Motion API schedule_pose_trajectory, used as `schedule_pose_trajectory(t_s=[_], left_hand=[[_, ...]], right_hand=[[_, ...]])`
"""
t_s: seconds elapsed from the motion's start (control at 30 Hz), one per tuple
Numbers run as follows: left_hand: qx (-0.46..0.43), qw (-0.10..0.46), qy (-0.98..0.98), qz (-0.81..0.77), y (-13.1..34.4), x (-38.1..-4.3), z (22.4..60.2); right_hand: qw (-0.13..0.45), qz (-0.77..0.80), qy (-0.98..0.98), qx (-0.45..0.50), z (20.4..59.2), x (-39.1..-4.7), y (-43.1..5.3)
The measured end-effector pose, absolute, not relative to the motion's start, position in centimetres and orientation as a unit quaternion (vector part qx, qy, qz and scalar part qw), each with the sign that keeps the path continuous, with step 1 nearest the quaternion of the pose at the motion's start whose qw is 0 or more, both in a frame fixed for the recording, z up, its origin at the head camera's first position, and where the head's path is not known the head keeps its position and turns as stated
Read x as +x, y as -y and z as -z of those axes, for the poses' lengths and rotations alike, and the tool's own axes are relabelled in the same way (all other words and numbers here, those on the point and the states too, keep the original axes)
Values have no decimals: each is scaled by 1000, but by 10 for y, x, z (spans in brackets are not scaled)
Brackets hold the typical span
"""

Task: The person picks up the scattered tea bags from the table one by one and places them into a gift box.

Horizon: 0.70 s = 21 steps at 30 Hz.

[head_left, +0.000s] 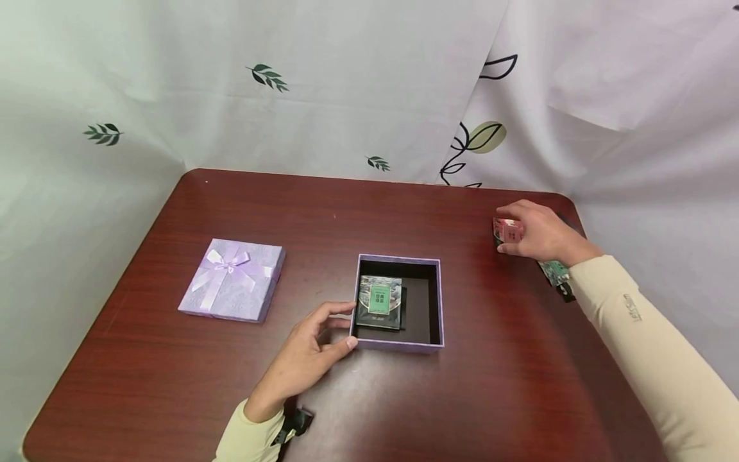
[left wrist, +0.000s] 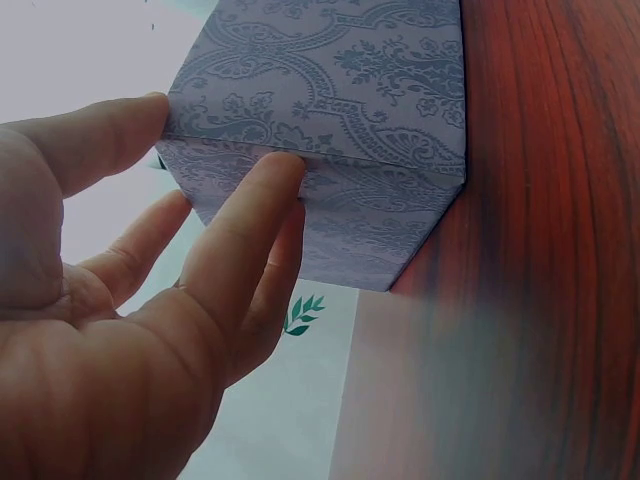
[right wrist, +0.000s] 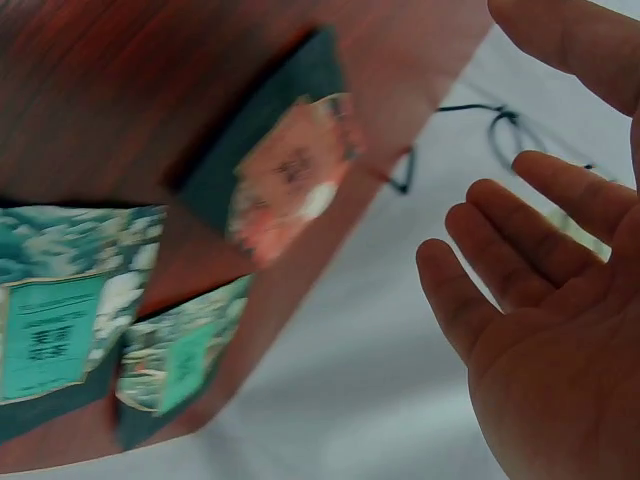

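Hovering by a red packet (head_left: 508,231) at the desk's (head_left: 323,218) far right, the right hand (head_left: 541,232) has its fingers spread.
A careless sweep could knock that packet or the green packets (right wrist: 52,335) over the close edge; the left hand (head_left: 306,353), loosely spread against the open box's (head_left: 398,346) left wall, might shove it, with room beyond toward the lid (head_left: 231,282).

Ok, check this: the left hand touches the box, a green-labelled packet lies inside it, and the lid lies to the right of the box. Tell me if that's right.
Not quite: the head view shows the lid to the left of the box, not the right. The rest stands: the left hand touches the box, and a green-labelled packet lies inside it.
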<state>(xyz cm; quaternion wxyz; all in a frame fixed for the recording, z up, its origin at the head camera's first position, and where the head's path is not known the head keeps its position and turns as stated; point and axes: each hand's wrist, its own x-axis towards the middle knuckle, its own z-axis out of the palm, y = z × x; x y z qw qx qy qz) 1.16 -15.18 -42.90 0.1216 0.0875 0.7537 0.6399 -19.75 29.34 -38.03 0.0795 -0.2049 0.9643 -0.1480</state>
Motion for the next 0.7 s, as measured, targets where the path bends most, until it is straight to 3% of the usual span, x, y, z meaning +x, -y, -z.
schedule_pose_trajectory(t_s=[0.7], left_hand=[[92,120,-751,-642,153,12,431]], right_hand=[[152,119,-962,-194,421,-220,-323]])
